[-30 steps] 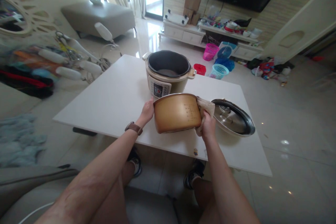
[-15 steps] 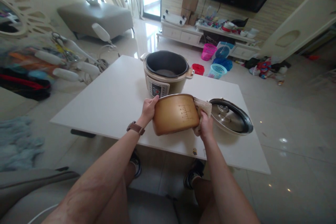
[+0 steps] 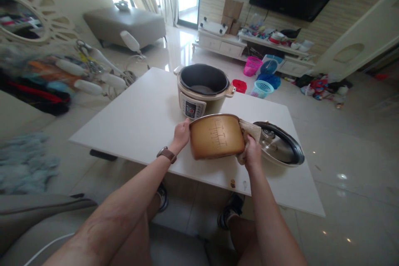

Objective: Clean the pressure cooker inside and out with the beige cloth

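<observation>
The gold pot [image 3: 215, 147] has turned a little, so the lines [image 3: 220, 135] on its side now sit near the middle and a new bit of it shows. It tips over the near part of the white table [image 3: 124, 124], with the left hand [image 3: 181, 134] gripping its left edge and the right hand [image 3: 253, 154] holding a cloth [image 3: 254, 130] against the other side. The cooker [image 3: 215, 107] stands close behind, and the lid [image 3: 295, 154] lies near the right hand, leaving little room there.

Cooker [image 3: 202, 89] behind pot [image 3: 217, 138], lid [image 3: 283, 145] right
</observation>
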{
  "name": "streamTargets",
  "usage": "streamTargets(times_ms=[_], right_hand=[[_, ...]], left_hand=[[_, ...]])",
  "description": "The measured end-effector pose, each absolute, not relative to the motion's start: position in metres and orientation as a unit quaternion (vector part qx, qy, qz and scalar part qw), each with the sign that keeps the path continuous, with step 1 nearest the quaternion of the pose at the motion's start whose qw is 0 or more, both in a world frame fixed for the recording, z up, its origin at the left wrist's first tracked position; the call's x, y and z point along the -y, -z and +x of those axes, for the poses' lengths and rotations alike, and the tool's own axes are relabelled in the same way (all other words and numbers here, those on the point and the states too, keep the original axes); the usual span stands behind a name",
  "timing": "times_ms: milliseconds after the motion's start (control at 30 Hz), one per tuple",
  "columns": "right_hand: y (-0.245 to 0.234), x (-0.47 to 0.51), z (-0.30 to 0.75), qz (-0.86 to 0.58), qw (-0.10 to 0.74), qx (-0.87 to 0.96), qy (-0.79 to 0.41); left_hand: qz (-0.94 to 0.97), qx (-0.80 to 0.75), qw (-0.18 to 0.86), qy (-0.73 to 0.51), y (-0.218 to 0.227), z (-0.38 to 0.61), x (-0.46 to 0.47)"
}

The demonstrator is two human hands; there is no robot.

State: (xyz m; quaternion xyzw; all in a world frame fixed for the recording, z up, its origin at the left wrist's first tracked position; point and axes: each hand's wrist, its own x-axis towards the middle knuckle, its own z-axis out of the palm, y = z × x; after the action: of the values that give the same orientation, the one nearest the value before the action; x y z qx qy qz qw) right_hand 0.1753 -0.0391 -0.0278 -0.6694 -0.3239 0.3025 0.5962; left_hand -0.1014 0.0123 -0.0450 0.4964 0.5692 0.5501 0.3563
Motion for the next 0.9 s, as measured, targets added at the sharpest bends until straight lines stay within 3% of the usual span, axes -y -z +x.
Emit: streamTargets(times_ms=[200,467,700,900], right_hand=[[0.025,0.041,0.172,-0.663,0.591,0.355,-0.292],[-0.001,0.058,0.155,-0.62,0.563,0.499,-0.223],[-0.021,0.077,0.148,-0.468,0.434,0.768,-0.053],[-0.003,0.067,0.156,-0.539,0.548,0.618,-0.167]], left_hand=[[0.55,-0.488,0.353,-0.578,0.017,-0.094,-0.012],[0.533,-0.516,0.355,-0.569,0.024,-0.088,-0.008],[0.502,-0.539,0.372,-0.565,0.032,-0.089,-0.01],[0.472,-0.536,0.411,-0.566,0.036,-0.091,-0.012]])
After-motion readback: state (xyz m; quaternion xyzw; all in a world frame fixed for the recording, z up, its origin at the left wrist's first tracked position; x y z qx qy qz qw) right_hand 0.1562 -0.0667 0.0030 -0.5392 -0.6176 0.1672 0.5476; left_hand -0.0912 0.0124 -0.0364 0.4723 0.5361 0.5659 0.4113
